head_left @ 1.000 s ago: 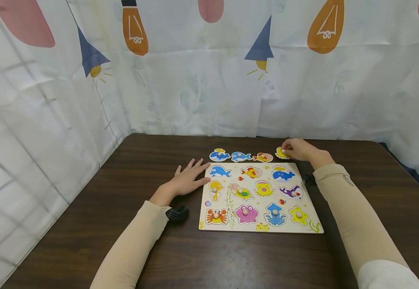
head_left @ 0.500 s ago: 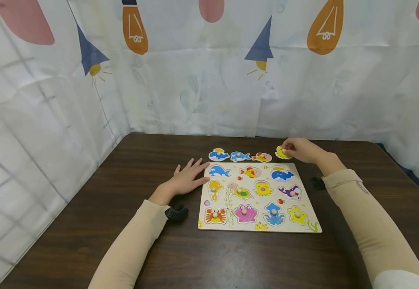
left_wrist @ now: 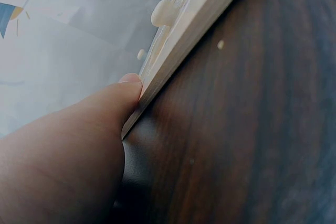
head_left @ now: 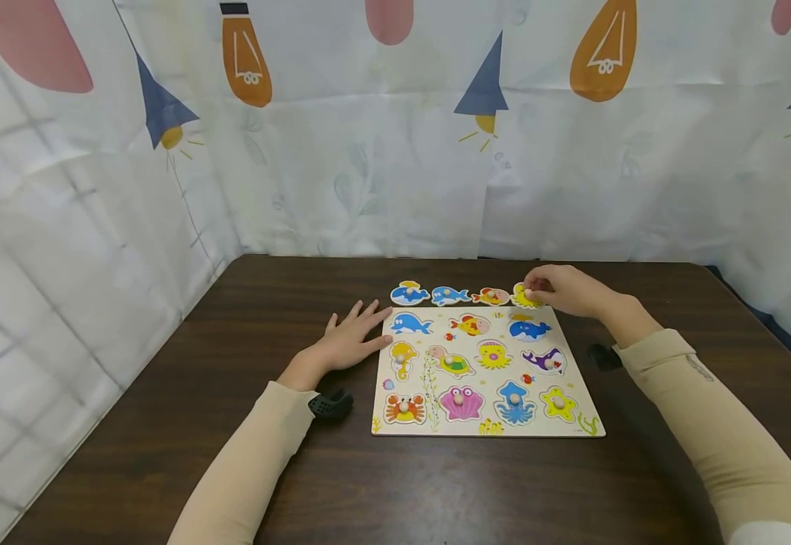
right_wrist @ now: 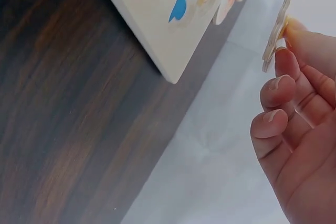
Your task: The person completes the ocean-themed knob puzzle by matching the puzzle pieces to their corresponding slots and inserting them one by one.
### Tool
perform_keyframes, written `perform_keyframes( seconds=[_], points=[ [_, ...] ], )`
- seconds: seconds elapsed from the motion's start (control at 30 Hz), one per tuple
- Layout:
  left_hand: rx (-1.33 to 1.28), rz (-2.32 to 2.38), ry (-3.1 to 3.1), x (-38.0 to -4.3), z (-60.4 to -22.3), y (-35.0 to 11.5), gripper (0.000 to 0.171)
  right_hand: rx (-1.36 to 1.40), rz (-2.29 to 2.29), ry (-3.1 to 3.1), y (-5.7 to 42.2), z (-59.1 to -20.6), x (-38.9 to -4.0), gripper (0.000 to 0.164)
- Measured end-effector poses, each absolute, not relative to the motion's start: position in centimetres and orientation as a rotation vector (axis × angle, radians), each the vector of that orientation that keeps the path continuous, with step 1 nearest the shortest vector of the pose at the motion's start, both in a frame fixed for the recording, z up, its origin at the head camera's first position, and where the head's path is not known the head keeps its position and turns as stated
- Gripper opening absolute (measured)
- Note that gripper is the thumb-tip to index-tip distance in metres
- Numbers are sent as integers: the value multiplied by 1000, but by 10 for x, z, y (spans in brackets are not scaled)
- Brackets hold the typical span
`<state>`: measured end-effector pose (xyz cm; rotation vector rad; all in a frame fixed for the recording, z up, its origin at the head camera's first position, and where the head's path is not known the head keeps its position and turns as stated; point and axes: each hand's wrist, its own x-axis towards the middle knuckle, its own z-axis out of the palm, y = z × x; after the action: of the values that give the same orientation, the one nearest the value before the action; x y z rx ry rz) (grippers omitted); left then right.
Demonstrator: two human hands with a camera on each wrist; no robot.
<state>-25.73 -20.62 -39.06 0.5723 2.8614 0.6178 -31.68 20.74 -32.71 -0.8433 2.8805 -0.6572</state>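
Just beyond the puzzle board (head_left: 545, 434), a yellow piece (head_left: 519, 295) is pinched between thumb and finger of the right hand (head_left: 568, 291), beside a fish piece (head_left: 494, 297); the left hand (head_left: 343, 342), fingers spread, touches the board's left edge.

Bulb-printed white cloth (head_left: 409, 174) hangs behind a dark brown table (head_left: 490, 484)

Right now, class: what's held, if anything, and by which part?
The right hand pinches the yellow puzzle piece, apparently by its obscured knob; the left hand holds nothing.
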Motion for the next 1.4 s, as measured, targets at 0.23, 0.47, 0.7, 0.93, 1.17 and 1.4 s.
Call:
perform_keyframes(
  seconds=[0.23,0.47,0.7,0.93,1.17,1.4],
  points=[
    [566,614,2858,-256,-390,-206,71,-886,-630,2884,204,-323,-304,18],
    [567,627,2856,-254,-389,-207,70,-915,-619,2868,198,-318,-292,18],
    [564,614,2861,-254,-390,-207,70,-952,-612,2862,192,-316,-282,16],
    [561,620,2855,-254,-388,-206,70,-1010,-581,2843,186,-315,-272,16],
    [566,615,2856,-255,-388,-205,70,-1042,-627,2775,181,-316,-264,12],
    [560,615,2858,-254,-388,-206,71,-1123,-641,2717,174,-321,-256,12]
  ],
)
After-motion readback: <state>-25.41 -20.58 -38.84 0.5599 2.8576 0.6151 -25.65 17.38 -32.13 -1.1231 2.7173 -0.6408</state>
